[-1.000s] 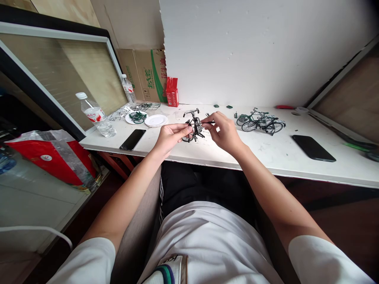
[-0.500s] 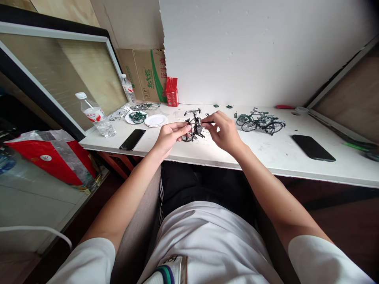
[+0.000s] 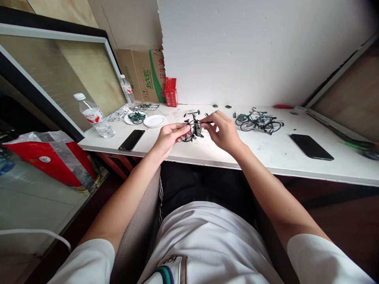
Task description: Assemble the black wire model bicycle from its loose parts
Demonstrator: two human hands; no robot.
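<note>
A small black model bicycle (image 3: 194, 125) stands upright over the white table in front of me. My left hand (image 3: 168, 138) pinches it from the left, around its rear wheel and seat area. On the other side, my right hand (image 3: 223, 129) is closed on a thin dark stick-like piece (image 3: 208, 122), whose tip reaches the bicycle's front part. Whether that piece is a tool or a bicycle part, I cannot tell. Fingers cover some of the rear wheel.
Finished-looking model bicycles (image 3: 260, 120) stand to the right, near a black phone (image 3: 312, 147). On the left are another phone (image 3: 132, 140), white plates (image 3: 154, 120), green bicycle parts (image 3: 136, 117) and a water bottle (image 3: 95, 116). A red box (image 3: 171, 92) stands behind.
The bicycle's handlebar has turned slightly. Both hands keep nearly the same place and grip. The whole view has shifted a little.
</note>
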